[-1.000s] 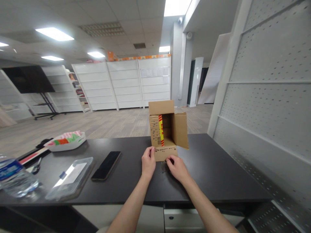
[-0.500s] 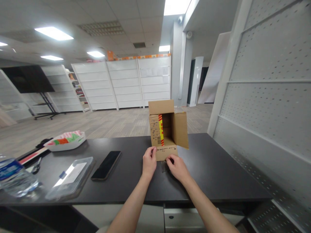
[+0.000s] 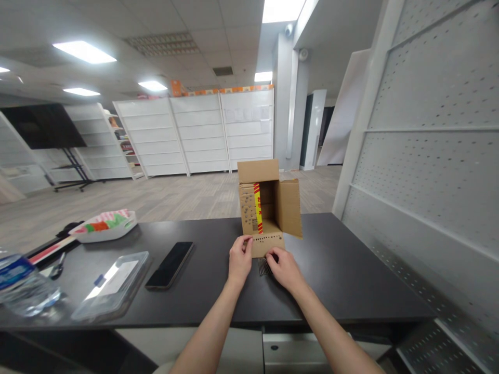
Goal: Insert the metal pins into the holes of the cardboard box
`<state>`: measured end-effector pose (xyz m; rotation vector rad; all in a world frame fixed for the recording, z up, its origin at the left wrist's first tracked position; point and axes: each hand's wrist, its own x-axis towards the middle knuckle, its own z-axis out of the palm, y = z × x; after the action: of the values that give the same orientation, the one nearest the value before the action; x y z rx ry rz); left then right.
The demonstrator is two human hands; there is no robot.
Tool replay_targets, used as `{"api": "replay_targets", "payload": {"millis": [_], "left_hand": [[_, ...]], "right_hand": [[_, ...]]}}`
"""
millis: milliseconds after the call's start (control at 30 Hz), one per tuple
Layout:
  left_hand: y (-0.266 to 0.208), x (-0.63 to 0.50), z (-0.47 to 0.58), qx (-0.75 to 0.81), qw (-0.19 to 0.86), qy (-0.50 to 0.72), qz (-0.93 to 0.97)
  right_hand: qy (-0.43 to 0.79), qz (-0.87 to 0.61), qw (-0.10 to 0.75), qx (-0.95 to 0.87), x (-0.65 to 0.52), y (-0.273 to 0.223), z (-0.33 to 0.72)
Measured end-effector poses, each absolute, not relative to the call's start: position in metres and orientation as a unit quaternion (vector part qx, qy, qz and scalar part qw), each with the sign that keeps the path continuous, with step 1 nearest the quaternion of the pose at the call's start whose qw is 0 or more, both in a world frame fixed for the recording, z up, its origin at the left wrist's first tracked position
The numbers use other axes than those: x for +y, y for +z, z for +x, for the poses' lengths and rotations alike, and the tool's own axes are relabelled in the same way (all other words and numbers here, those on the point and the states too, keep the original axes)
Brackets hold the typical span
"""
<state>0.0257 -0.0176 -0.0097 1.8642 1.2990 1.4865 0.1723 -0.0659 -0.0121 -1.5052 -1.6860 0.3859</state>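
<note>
Thin rods (image 3: 262,267) point toward the box (image 3: 247,202), just left of the nearer right hand (image 3: 286,267). Whether its fingers or the left hand's (image 3: 239,259) grip anything is unclear

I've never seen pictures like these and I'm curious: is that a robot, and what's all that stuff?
No robot: those are a person's own left hand and right hand. One camera worn on the head, looking forward and down, took the pictures. On the dark table are an open cardboard box, a phone, a clear plastic case, a bottle and a white basket. The left hand pinches by the left edge of the box's front flap; anything held there is too small to tell. The right hand is beside thin little rods.
</note>
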Motion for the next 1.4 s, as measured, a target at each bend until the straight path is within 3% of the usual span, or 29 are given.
{"api": "replay_targets", "payload": {"millis": [1400], "left_hand": [[-0.0066,-0.0223,0.0266,0.503,0.191,0.475,0.696]], "right_hand": [[0.157,-0.602,0.409,-0.668,-0.0675,-0.0092,0.172]]}}
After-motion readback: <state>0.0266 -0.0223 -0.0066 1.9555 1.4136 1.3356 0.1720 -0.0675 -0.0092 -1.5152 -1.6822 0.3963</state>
